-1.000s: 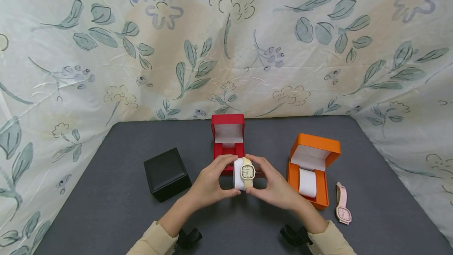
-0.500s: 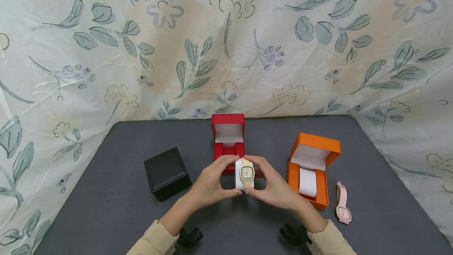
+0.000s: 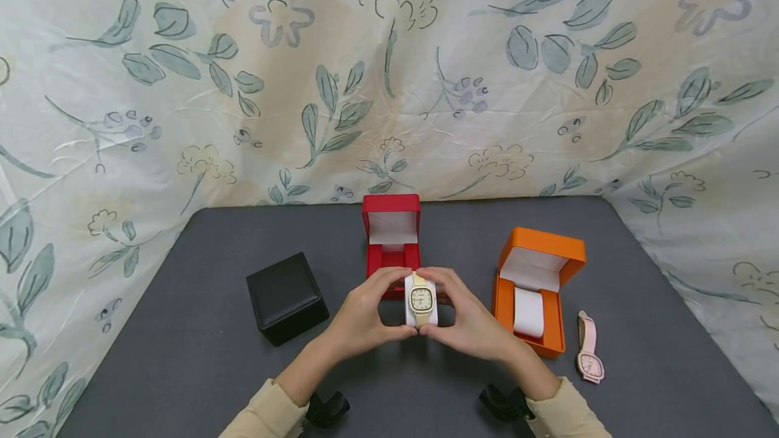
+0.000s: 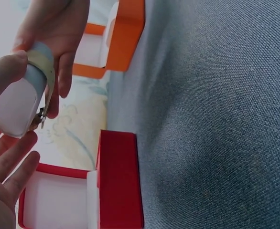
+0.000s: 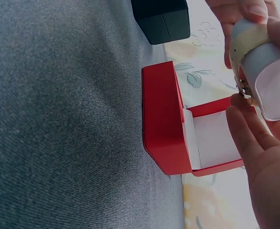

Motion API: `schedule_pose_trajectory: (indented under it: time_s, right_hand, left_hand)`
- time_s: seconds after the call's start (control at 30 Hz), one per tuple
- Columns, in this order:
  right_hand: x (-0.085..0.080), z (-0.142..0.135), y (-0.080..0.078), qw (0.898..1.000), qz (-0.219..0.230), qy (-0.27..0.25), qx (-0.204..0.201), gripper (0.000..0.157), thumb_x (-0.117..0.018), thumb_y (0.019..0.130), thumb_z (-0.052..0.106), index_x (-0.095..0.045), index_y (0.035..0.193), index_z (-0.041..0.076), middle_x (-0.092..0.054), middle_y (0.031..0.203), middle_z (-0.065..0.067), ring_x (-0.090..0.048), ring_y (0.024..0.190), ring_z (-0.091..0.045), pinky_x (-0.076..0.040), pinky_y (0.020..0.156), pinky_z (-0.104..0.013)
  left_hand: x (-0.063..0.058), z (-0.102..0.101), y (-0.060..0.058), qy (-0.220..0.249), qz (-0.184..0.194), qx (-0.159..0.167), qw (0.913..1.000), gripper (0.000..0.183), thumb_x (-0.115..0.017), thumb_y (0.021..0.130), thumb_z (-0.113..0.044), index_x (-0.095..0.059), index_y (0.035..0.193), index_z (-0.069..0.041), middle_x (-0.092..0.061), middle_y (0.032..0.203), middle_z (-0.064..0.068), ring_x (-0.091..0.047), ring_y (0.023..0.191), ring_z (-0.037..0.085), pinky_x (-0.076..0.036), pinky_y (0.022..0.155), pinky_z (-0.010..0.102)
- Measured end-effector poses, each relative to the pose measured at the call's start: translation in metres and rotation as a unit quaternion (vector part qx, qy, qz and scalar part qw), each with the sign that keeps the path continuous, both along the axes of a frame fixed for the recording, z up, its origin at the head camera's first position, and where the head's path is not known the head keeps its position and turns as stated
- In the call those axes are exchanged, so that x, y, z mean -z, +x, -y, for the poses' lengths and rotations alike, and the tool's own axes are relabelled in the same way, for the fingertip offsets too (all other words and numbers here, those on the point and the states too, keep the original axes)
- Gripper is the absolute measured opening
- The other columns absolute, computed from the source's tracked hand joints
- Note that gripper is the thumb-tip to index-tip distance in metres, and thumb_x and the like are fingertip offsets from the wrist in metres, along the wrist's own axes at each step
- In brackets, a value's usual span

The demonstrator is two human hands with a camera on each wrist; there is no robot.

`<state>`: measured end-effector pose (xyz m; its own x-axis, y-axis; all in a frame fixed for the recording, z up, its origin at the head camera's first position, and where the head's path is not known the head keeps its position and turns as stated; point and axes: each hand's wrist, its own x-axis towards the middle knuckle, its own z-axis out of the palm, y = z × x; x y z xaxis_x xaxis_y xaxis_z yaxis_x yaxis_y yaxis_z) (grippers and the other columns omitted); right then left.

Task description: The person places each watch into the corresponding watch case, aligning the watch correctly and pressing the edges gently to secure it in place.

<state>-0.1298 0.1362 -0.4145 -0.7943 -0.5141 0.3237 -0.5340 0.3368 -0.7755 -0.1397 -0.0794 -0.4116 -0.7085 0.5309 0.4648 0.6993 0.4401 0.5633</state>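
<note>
A cream-strapped watch (image 3: 421, 299) is wrapped round a white watch cushion (image 4: 16, 107), its square dial facing up toward the head camera. Thumb and fingers of my left hand (image 3: 365, 309) grip the cushion's left side. On the other side, my right hand (image 3: 467, 309) holds it the same way, thumbs close together at the near end. The strap's buckle (image 5: 245, 88) shows on the underside in both wrist views. Just beyond the hands stands an open red watch box (image 3: 391, 205), its lower part partly hidden behind them.
A closed black box (image 3: 286, 296) sits left of the hands. To the right, an open orange box (image 3: 548, 249) contains a white cushion (image 3: 528, 313), and a pink watch (image 3: 589, 353) lies beside it. Floral cloth (image 3: 389, 120) hangs behind the grey table (image 3: 201, 330).
The cream watch has shifted left along the cushion, from near its right end to about the middle. Both hands keep their hold with only slight finger movement.
</note>
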Motion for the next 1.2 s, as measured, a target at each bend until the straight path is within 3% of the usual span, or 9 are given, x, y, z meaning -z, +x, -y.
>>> schedule_pose_trajectory:
  time_s: [0.17,0.6,0.93,1.2]
  right_hand:
    - [0.0082,-0.0017,-0.0045,1.0,-0.001,-0.001,-0.01,0.08,-0.076,0.075,0.018,-0.029,0.14,0.02,-0.032,0.138,-0.001,-0.041,0.117,-0.014,-0.044,0.096,-0.031]
    - [0.0077,-0.0012,-0.0044,1.0,-0.014,-0.005,-0.018,0.079,-0.075,0.077,0.019,-0.027,0.14,0.02,-0.029,0.139,-0.003,-0.04,0.117,-0.015,-0.043,0.097,-0.027]
    - [0.0065,-0.0045,-0.0057,1.0,-0.004,0.007,-0.009,0.09,-0.076,0.076,0.023,-0.02,0.146,0.023,-0.031,0.14,-0.003,-0.048,0.116,-0.018,-0.046,0.092,-0.043]
    - [0.0087,-0.006,-0.0089,0.999,-0.025,0.033,0.002,0.095,-0.079,0.072,0.015,-0.02,0.146,0.025,-0.033,0.14,0.002,-0.043,0.118,-0.016,-0.049,0.088,-0.041]
  left_hand:
    - [0.0013,0.0014,-0.0005,0.003,0.0,-0.001,1.0,0.08,-0.083,0.065,-0.029,-0.042,0.132,-0.014,-0.046,0.13,-0.005,-0.047,0.111,0.006,-0.048,0.09,0.029]
    - [0.0001,0.0009,-0.0009,0.02,-0.001,0.003,0.9998,0.08,-0.085,0.064,-0.027,-0.042,0.13,-0.013,-0.047,0.129,-0.004,-0.051,0.11,0.015,-0.049,0.088,0.034]
    - [0.0008,0.0038,-0.0021,0.02,-0.004,-0.006,0.9998,0.081,-0.085,0.064,-0.027,-0.042,0.131,-0.013,-0.047,0.129,-0.004,-0.05,0.111,0.013,-0.048,0.09,0.033]
    - [0.0008,0.0069,-0.0036,0.015,0.0,-0.01,0.9998,0.08,-0.085,0.063,-0.026,-0.043,0.131,-0.013,-0.048,0.128,-0.003,-0.048,0.111,0.01,-0.049,0.089,0.032]
